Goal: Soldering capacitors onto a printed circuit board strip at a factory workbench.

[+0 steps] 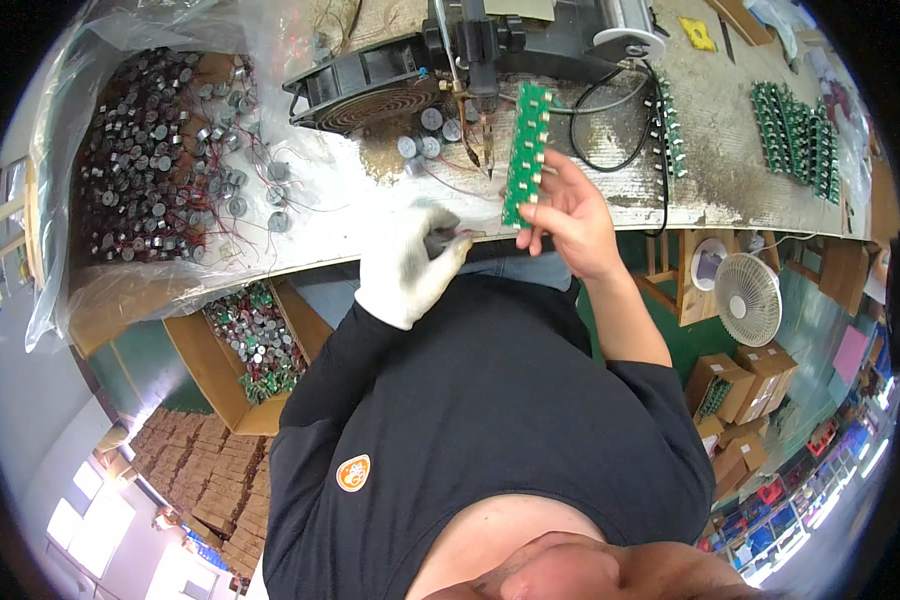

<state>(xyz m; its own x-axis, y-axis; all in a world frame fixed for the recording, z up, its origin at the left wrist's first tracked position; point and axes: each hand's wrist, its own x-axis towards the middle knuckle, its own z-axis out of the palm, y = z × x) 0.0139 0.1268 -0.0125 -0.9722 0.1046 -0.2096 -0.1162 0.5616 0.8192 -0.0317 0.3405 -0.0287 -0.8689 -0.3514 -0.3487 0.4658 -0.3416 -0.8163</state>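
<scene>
My right hand (570,218) is bare and grips the lower end of a long green circuit board strip (526,160) between thumb and fingers. The strip stands nearly upright above the table's front edge, with a row of small pale parts along it. To its left, my left hand (405,262) wears a white glove. Its fingers and thumb are curled toward each other around something dark that I cannot make out. Just beyond both hands, a soldering iron tip (489,165) points down from a stand. Several small round grey motors (430,147) lie beside it.
A large heap of wired motors (150,160) covers the table's left side. A black fan (370,85) stands behind the hands, and a solder spool (628,42) behind right. Black cable (573,125) loops near more green boards (795,140). An open carton (210,370) sits below left.
</scene>
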